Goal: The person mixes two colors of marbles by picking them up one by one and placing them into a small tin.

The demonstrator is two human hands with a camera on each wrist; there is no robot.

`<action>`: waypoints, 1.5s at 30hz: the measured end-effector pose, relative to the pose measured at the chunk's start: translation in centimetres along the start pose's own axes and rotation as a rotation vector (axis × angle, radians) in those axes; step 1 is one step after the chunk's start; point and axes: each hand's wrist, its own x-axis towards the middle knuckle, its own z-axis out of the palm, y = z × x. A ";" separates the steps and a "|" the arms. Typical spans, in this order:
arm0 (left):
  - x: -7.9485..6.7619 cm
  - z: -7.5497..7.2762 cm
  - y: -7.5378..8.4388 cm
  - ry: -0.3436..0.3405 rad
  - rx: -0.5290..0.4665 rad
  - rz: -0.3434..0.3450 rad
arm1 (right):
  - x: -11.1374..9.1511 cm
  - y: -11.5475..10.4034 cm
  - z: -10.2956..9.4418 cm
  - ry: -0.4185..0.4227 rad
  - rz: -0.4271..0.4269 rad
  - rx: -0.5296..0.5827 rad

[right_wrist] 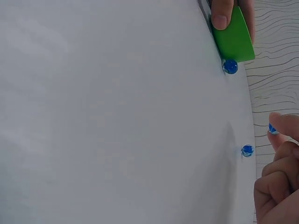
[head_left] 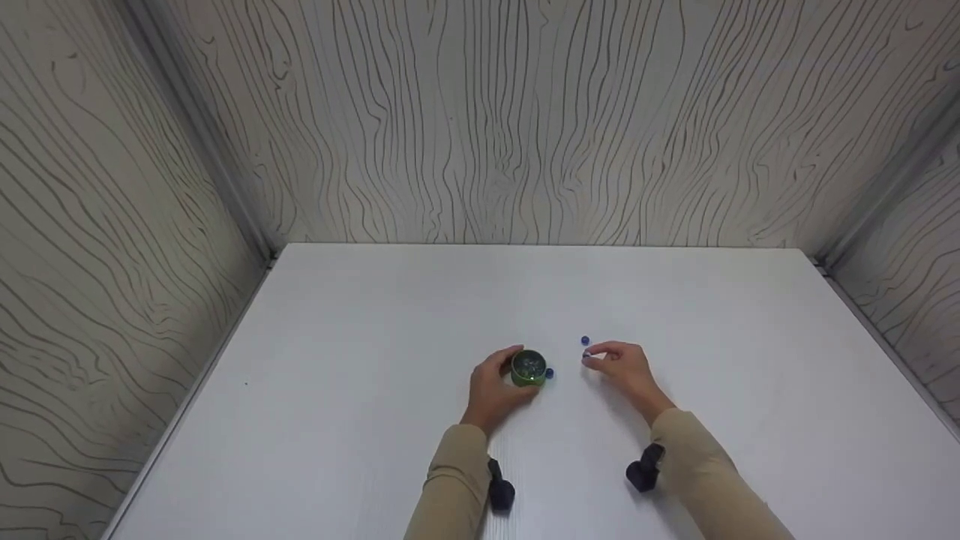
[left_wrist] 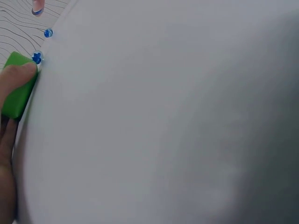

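My left hand (head_left: 495, 391) grips a small green cup (head_left: 528, 382) that stands on the white table, thumb on its near side and fingers round the far side. Clear glassy pieces show inside the cup. Right beside the cup's wall lies a blue-and-clear marble (right_wrist: 230, 66). To the right, my right hand (head_left: 626, 371) pinches another blue marble (right_wrist: 273, 129) between thumb and index finger, raised above the tabletop, its other fingers curled in. A third marble (head_left: 585, 340) rests on the table just beyond the right fingertips.
The white table (head_left: 375, 300) reaches to a wood-grain patterned back wall (head_left: 480, 135), with similar panels at both sides. Black wrist devices (head_left: 501, 491) are strapped at both sleeves. A tiny dark speck (head_left: 246, 384) shows on the table's left part.
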 end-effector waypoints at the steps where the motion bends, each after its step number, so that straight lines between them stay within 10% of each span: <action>1: 0.0 0.0 0.0 0.002 0.005 0.001 | 0.0 -0.1 0.1 0.001 -0.005 -0.003; 45: 0.1 0.1 0.0 -0.002 0.006 0.016 | -1.2 -2.7 2.1 -0.040 -0.134 -0.010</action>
